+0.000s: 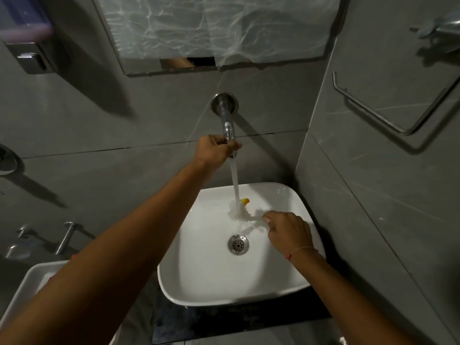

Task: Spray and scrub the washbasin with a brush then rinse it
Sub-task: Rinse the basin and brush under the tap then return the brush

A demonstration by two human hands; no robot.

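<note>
A white square washbasin (174,290) sits on a dark counter, with a steel drain (238,244) in its middle. A chrome wall tap (225,115) juts out above it, and water (234,180) runs from it into the bowl. My left hand (214,148) is closed around the tap's outer end. My right hand (288,232) is inside the bowl at the right, gripping a thin white brush (254,217) whose far end lies under the stream. A small yellow part (245,201) shows just behind the splash.
A second white basin (27,285) stands at the lower left, with chrome fittings (66,237) on the wall above it. A soap dispenser (27,33) hangs at the top left, a mirror (219,28) above the tap, and a steel towel rail (388,115) on the right wall.
</note>
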